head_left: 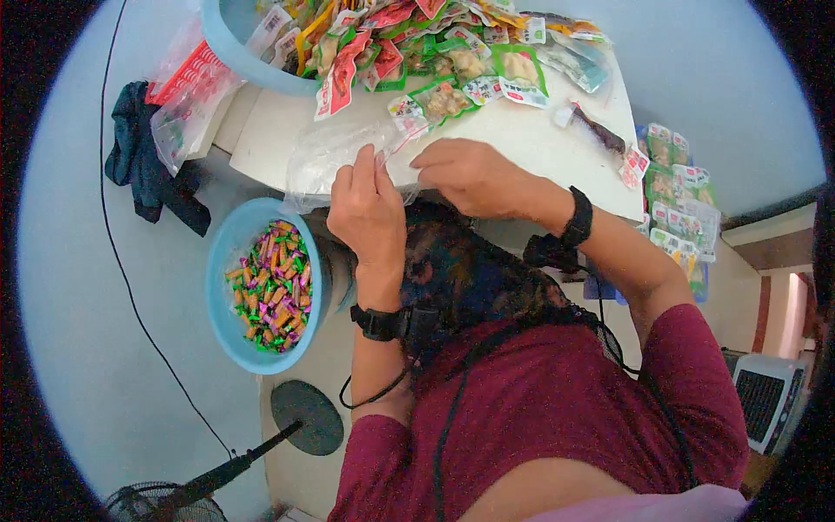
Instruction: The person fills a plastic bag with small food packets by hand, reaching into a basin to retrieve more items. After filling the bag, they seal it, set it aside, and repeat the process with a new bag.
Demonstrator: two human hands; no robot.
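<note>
A clear plastic bag [326, 157] with a thin red line along its edge lies crumpled over the front of the white table. My left hand [370, 209] is closed in a pinch on the bag's near side. Close beside it, my right hand [470, 177] has its fingers bent together at the bag's right edge, and its grip is partly hidden. Just beyond both hands, a heap of small sealed food packets [444, 100] in red, green and clear wrapping covers the back of the table.
A blue basin [222, 39] holds more packets at the back left. Lower left, another blue tub [217, 322] contains wrapped sweets [274, 291]. Packets fill a crate [678, 200] on the right. One dark packet [596, 130] lies on the white table [539, 161]. A fan stand [306, 418] is at lower left.
</note>
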